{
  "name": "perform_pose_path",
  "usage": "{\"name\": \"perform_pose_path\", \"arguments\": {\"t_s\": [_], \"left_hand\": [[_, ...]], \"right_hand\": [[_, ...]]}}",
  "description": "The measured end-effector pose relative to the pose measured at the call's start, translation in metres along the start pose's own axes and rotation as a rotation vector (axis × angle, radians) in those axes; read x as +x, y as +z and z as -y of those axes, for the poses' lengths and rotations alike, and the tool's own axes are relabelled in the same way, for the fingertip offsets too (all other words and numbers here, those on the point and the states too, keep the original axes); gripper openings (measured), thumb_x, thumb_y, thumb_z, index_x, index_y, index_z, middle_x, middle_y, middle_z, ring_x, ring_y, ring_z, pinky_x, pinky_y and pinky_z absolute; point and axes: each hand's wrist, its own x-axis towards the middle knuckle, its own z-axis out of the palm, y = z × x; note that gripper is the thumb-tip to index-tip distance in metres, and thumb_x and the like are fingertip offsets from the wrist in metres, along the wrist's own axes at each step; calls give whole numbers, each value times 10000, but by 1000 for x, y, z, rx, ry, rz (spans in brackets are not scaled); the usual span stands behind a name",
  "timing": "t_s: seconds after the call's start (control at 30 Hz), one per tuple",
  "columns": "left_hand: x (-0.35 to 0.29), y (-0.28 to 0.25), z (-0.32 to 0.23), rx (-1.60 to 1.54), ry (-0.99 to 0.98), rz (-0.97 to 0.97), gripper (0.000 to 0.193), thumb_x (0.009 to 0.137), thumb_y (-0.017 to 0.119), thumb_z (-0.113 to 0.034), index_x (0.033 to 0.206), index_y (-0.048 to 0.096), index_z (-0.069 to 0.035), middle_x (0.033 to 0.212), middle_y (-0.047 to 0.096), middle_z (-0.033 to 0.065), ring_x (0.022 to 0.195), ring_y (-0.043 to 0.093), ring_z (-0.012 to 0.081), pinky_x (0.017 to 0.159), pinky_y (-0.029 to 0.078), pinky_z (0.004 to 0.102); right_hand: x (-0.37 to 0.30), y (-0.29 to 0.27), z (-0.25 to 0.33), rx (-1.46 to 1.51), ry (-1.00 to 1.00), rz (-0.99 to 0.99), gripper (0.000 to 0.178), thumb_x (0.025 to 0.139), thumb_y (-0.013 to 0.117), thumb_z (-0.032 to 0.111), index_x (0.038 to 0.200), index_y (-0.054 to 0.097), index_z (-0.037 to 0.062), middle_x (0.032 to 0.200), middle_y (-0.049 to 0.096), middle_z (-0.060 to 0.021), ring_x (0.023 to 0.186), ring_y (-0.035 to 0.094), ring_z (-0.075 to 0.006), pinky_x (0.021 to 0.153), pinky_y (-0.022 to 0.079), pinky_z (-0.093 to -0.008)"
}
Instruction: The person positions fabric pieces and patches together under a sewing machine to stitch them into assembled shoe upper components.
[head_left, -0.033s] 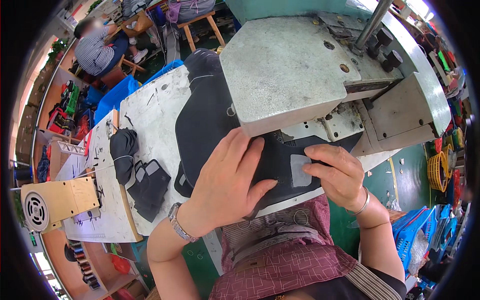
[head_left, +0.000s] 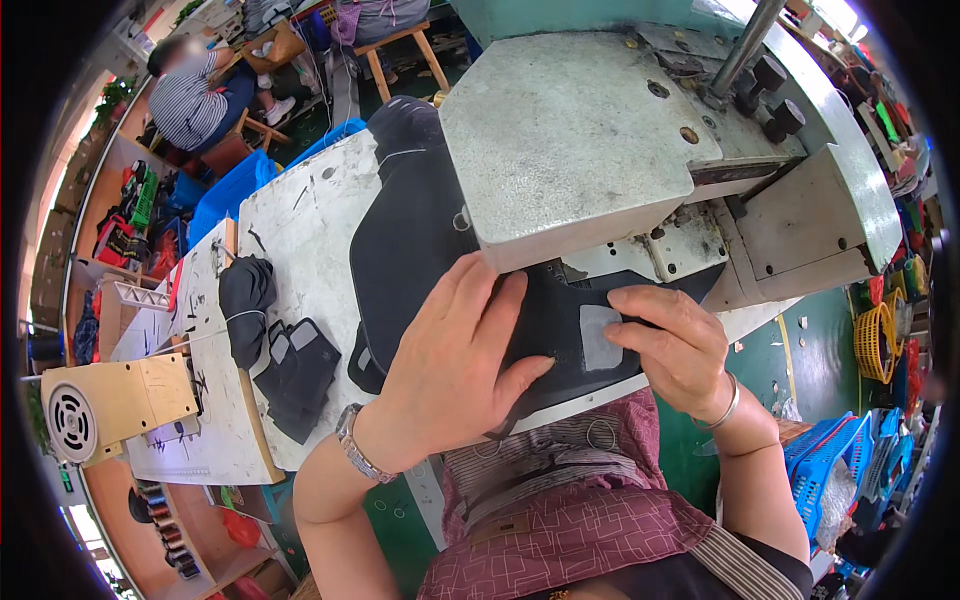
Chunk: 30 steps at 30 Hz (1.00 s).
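Observation:
A large black fabric piece [head_left: 400,240] lies across the work surface and partly under the pale metal head of an industrial sewing machine [head_left: 570,140]. My left hand [head_left: 440,370] rests on it with fingers spread and thumb apart, close to the head's lower front edge. On the fabric's right part sits a grey rectangular patch [head_left: 598,345]. My right hand [head_left: 685,350] pinches the black fabric beside that patch, its fingertips over the patch's right edge; the thumb is mostly hidden. The machine's head conceals its needle area.
To the left, a tied black fabric bundle [head_left: 247,300] and several small black pieces with grey patches [head_left: 300,370] lie on the white table [head_left: 310,215]. A wooden bracket with a round speaker-like grille [head_left: 75,422] stands beyond. Blue baskets [head_left: 825,470] are at right. Another person [head_left: 190,100] sits far left.
My right fingers have shifted very slightly on the fabric by the grey patch. Otherwise the scene looks the same.

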Motion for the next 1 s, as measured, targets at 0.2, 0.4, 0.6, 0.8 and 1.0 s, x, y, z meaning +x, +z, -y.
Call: {"name": "perform_pose_path", "arguments": {"t_s": [0.2,0.4,0.6,0.8,1.0], "left_hand": [[2,0,2,188,76,-22,638,716,776,-227,1210,544,103,1196,553,210,1193,492,377,1005,416,444],[3,1,10,121,33,-9,585,720,776,-187,1177,551,100,1187,591,225,1193,503,385,1013,415,448],[7,-3,9,195,63,-37,527,710,778,-180,1107,585,107,1233,535,215,1178,486,379,988,417,435],[10,-5,13,182,27,-4,510,717,774,-198,1088,593,101,1235,496,206,1165,470,375,993,393,438],[20,-9,25,186,40,28,500,740,759,-216,1110,587,72,1188,522,207,1161,474,370,988,388,445]], "right_hand": [[2,0,-2,-19,44,51,255,645,668,-66,898,674,-40,1067,673,-189,955,684,-327,773,578,-368],[5,0,-2,21,67,85,236,683,668,-60,919,675,-55,1099,664,-198,994,675,-336,810,576,-373],[7,1,-2,32,71,137,230,709,660,-56,938,673,-65,1110,659,-202,1003,674,-338,818,576,-378],[9,2,-1,54,73,153,246,703,654,-55,948,671,-64,1106,655,-204,997,671,-344,812,575,-385],[12,5,-1,71,60,226,306,682,634,-56,987,667,-46,1089,659,-189,988,656,-348,807,565,-390]]}}
